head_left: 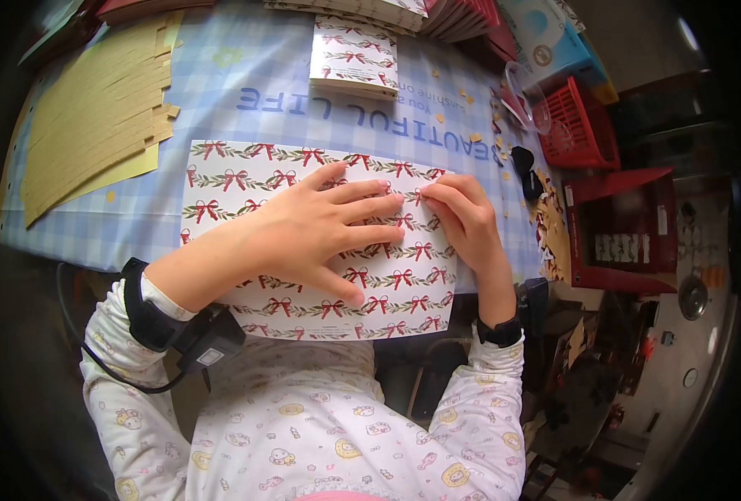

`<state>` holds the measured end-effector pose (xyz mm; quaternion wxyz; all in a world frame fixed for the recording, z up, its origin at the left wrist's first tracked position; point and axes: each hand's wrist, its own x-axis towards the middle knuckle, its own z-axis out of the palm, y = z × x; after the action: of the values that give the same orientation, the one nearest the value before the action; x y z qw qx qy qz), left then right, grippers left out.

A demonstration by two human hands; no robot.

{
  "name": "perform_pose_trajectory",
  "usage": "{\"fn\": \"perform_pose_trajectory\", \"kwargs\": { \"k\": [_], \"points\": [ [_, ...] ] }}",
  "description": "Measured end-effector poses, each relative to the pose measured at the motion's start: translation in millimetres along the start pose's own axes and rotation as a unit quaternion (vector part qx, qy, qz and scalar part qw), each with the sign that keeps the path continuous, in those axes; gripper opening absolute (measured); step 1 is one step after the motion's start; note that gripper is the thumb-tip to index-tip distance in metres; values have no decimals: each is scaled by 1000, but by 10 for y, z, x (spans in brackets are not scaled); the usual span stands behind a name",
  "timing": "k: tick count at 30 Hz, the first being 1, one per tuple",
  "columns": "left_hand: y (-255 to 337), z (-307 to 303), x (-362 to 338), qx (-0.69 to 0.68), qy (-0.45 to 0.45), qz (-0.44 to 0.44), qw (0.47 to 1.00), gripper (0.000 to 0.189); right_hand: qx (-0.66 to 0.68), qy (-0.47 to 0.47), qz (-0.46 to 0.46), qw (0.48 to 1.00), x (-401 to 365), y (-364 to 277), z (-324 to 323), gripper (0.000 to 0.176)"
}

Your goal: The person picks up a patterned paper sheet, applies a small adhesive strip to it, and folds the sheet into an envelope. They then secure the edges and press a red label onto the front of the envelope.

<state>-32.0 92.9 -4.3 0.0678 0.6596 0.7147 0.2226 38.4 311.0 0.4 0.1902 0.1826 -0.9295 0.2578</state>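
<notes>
A white sheet printed with rows of red bows and green garlands (320, 311) lies at the near edge of the table, its lower part reaching past that edge. My left hand (320, 225) rests palm down across the sheet, fingers spread and pointing right. Near the sheet's right side, my right hand (462, 213) has its thumb and fingertips pinched together against the printed surface. Whatever is in that pinch, if anything, is too small to make out. Dark bands circle both wrists.
Beyond the sheet stands a stack of matching bow-printed pieces (354, 58). Overlapping tan strips (95, 117) lie left on the blue checked tablecloth (220, 100). To the right are a red basket (579, 125), dark sunglasses (526, 171), scattered scraps and a red open box (625, 230).
</notes>
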Motion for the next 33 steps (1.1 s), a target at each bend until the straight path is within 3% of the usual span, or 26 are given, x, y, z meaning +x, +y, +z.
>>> {"fn": "perform_pose_trajectory", "kwargs": {
  "k": [33],
  "points": [
    [-1, 4, -3, 4, 2, -4, 1000, 65, -12, -1, -6, 1000, 4, -5, -8, 11]
  ]
}}
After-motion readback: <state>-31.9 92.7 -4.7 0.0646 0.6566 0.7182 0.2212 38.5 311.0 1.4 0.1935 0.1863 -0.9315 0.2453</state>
